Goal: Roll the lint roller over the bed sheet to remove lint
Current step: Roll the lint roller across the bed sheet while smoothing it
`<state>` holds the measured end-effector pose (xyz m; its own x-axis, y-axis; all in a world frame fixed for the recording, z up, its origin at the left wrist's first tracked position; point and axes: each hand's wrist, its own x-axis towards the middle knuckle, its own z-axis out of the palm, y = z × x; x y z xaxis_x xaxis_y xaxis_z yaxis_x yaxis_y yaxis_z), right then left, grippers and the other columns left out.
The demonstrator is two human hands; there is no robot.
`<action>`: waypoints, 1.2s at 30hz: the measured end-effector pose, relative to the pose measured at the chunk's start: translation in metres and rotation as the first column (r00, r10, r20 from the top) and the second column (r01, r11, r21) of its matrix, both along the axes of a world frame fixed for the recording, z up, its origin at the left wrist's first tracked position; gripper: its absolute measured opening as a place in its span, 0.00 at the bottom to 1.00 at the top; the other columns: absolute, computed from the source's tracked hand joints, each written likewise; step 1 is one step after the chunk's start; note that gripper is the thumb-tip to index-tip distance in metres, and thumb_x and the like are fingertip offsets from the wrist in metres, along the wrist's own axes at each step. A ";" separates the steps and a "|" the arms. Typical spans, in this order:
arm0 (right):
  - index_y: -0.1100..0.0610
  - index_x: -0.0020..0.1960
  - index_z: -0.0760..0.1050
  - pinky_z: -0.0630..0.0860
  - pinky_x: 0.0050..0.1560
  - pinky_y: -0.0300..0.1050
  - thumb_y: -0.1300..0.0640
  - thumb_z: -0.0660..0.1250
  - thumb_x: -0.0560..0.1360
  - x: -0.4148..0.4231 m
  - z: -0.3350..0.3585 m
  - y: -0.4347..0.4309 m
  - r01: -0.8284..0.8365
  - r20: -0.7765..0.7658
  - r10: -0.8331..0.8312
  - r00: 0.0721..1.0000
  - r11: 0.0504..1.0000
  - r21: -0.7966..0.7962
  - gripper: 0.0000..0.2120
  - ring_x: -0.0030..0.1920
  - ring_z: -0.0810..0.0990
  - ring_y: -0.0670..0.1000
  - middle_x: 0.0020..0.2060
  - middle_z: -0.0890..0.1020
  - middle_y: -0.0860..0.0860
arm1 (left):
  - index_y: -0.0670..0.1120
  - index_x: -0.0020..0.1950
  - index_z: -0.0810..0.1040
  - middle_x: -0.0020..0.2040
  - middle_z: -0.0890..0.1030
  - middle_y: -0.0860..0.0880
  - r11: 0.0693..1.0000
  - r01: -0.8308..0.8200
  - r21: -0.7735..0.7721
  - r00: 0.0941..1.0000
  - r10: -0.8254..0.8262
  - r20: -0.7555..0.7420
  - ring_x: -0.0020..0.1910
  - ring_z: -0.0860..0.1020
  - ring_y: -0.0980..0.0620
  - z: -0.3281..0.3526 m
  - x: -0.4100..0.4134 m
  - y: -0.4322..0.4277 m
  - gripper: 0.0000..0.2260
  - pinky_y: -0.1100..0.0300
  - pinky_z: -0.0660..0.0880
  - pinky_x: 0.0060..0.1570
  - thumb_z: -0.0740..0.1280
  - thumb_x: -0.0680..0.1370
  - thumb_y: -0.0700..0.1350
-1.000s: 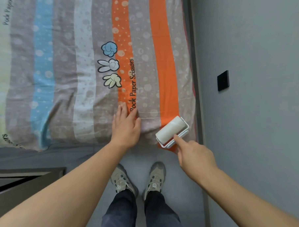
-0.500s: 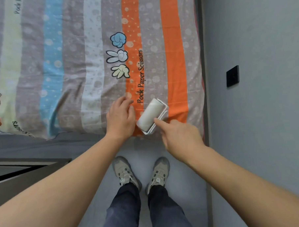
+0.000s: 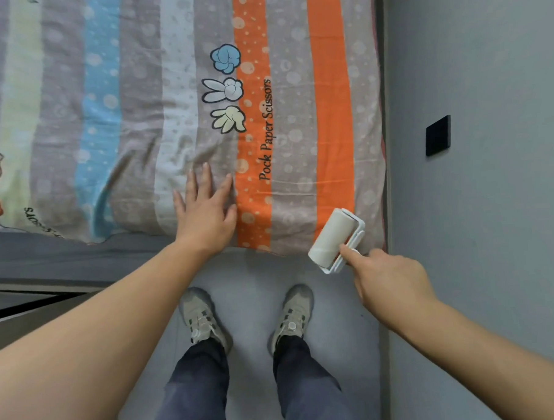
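Observation:
The striped bed sheet (image 3: pixel 297 113), grey with orange, blue and pale stripes and cartoon hand prints, covers the bed in front of me. A white lint roller (image 3: pixel 332 237) lies tilted against the sheet's near right corner, on the plain orange stripe at the bed's edge. My right hand (image 3: pixel 388 279) grips its white handle, index finger stretched along the frame. My left hand (image 3: pixel 206 209) lies flat on the sheet with fingers spread, left of the dotted orange stripe, well apart from the roller.
A grey wall (image 3: pixel 491 200) with a black switch plate (image 3: pixel 438 135) runs close along the bed's right side. My feet in grey shoes (image 3: pixel 204 317) stand on the grey floor at the bed's edge. A dark piece of furniture (image 3: pixel 26 303) sits at the lower left.
The roller has swept from beside my left hand rightward and back toward the bed's near right corner. My left hand has flattened and spread its fingers on the sheet.

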<state>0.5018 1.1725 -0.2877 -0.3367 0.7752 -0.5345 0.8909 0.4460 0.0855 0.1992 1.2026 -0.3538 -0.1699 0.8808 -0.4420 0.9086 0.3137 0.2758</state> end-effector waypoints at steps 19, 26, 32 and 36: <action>0.51 0.64 0.72 0.76 0.52 0.53 0.54 0.58 0.78 -0.208 -0.023 0.127 0.329 -0.410 -0.350 0.843 0.936 -0.121 0.16 0.56 0.77 0.63 0.57 0.79 0.59 | 0.53 0.83 0.51 0.83 0.42 0.44 0.998 0.059 0.018 0.998 -0.058 -0.022 0.81 0.37 0.44 -0.003 -0.100 0.016 0.29 0.43 0.37 0.78 0.56 0.83 0.50; 0.42 0.73 0.64 0.75 0.47 0.52 0.51 0.58 0.79 -0.134 -0.021 0.031 0.263 -0.237 -0.293 0.926 0.953 -0.149 0.23 0.54 0.79 0.61 0.56 0.81 0.56 | 0.53 0.83 0.46 0.83 0.38 0.44 0.996 0.084 -0.023 0.993 -0.086 -0.076 0.80 0.33 0.44 -0.004 -0.096 0.013 0.29 0.36 0.35 0.76 0.53 0.83 0.54; 0.36 0.75 0.55 0.74 0.40 0.47 0.48 0.53 0.80 -0.091 -0.004 -0.019 0.250 -0.059 -0.254 0.965 0.966 -0.065 0.24 0.45 0.80 0.56 0.46 0.76 0.48 | 0.56 0.83 0.45 0.82 0.35 0.46 0.996 0.078 -0.031 0.993 -0.081 -0.088 0.80 0.31 0.45 -0.008 -0.089 0.008 0.30 0.29 0.34 0.72 0.53 0.83 0.56; 0.35 0.75 0.57 0.74 0.40 0.49 0.46 0.54 0.80 -0.125 0.020 -0.012 0.261 -0.194 -0.261 0.946 0.965 -0.022 0.24 0.44 0.80 0.55 0.46 0.77 0.48 | 0.57 0.79 0.61 0.84 0.47 0.48 0.996 -0.039 0.079 0.994 0.031 0.101 0.82 0.41 0.49 -0.001 -0.090 0.007 0.22 0.36 0.36 0.74 0.50 0.85 0.53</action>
<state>0.3771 1.1609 -0.2678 -0.2189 0.8515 -0.4765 0.9757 0.1956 -0.0986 0.1096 1.2095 -0.3549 -0.1603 0.9086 -0.3857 0.8643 0.3179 0.3898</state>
